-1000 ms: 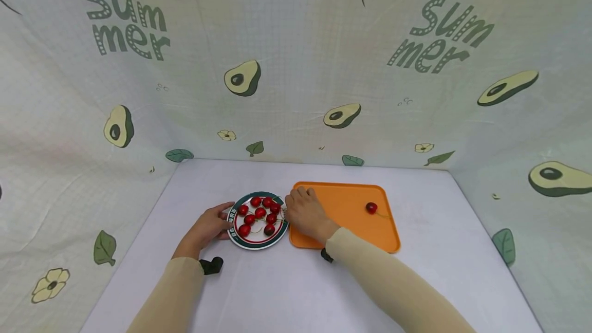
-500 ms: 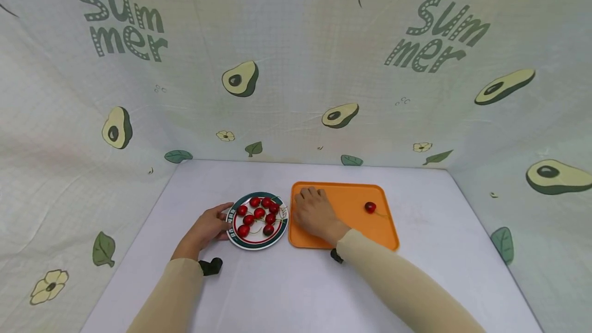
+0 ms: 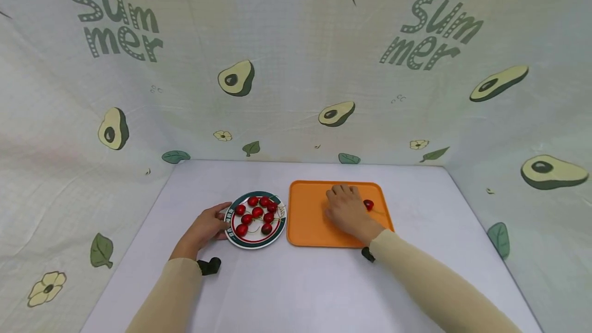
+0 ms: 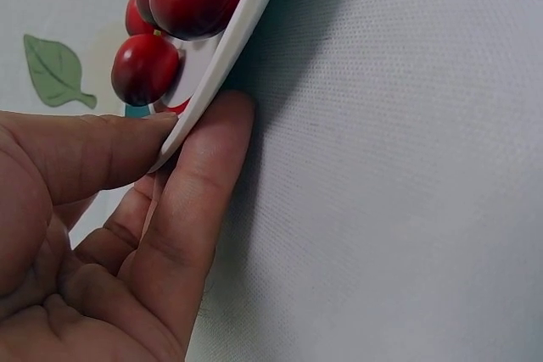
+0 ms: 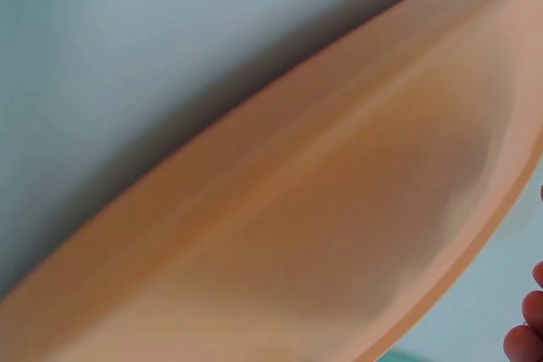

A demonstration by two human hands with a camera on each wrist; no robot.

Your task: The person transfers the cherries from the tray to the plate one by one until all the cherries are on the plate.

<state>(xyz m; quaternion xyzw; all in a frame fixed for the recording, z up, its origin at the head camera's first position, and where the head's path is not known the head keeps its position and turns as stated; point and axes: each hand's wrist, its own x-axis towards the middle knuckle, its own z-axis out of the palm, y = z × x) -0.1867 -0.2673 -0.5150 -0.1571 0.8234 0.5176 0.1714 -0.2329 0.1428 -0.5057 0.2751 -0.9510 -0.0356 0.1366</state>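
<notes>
My left hand (image 3: 206, 227) pinches the rim of a round white plate (image 3: 247, 244) with a green band. In the left wrist view its thumb lies on top of the rim and a finger supports it from beneath. Several red cherries (image 3: 257, 213) with thin stems lie on the plate. Over an orange tray (image 3: 307, 217), my right hand (image 3: 349, 212) hovers with fingers loosely bent. No object shows at the fingertips (image 5: 524, 341) visible in the right wrist view. A single dark red cherry (image 3: 368, 204) lies on the tray just right of that hand.
The plate and tray stand side by side on a white table (image 3: 282, 292). Cloth walls (image 3: 277, 117) printed with avocados and leaves rise behind and at both sides. A black strap piece (image 3: 209, 266) sits at the left wrist.
My right hand has moved right, from the plate's edge across the tray to beside the lone cherry. The left hand stays at the plate's rim.
</notes>
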